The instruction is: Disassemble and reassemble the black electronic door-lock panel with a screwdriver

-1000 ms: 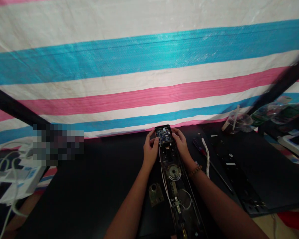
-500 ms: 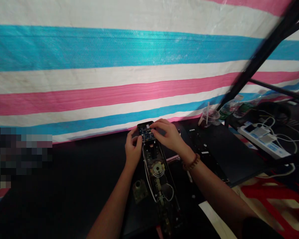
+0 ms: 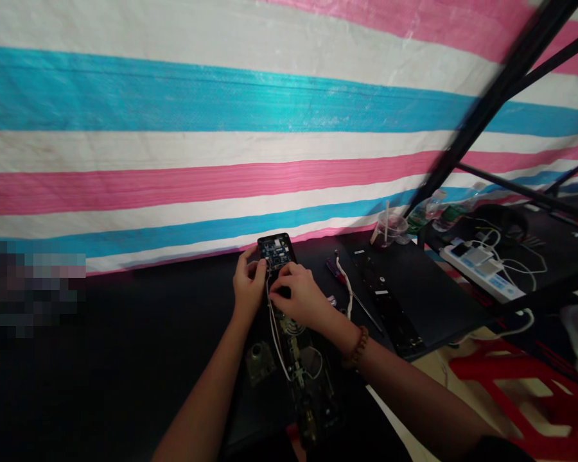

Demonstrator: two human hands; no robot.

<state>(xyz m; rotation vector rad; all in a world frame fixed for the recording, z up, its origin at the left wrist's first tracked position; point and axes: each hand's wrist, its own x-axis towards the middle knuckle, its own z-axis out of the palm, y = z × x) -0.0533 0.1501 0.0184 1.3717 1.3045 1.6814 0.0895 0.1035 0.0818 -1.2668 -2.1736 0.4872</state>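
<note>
A long black opened electronic device [image 3: 296,359], resembling a smart door lock, stretches away from me across the table. Its blue circuit board [image 3: 275,251] lies exposed at the far end. My left hand [image 3: 250,285] grips the left edge beside this board, thumb on top and fingers round the side. Along the same edge runs a white wire [image 3: 275,333]. Just below the board, my right hand [image 3: 301,298] pinches at the wire with thumb and forefinger; the fingers partly cover it. A small translucent-looking block [image 3: 260,364] with a round hole sits left of the device.
To the right lie a screwdriver [image 3: 336,269], a white cable [image 3: 346,282] and a long black panel [image 3: 388,295]. Farther off stand a plastic cup [image 3: 388,230] and a power strip [image 3: 484,273] with plugs. A black metal frame [image 3: 462,135] slants before the striped sheet.
My right hand has moved from the circuit board down toward me, to the white wire. My left hand keeps its hold on the device's edge. The view has shifted slightly right.
</note>
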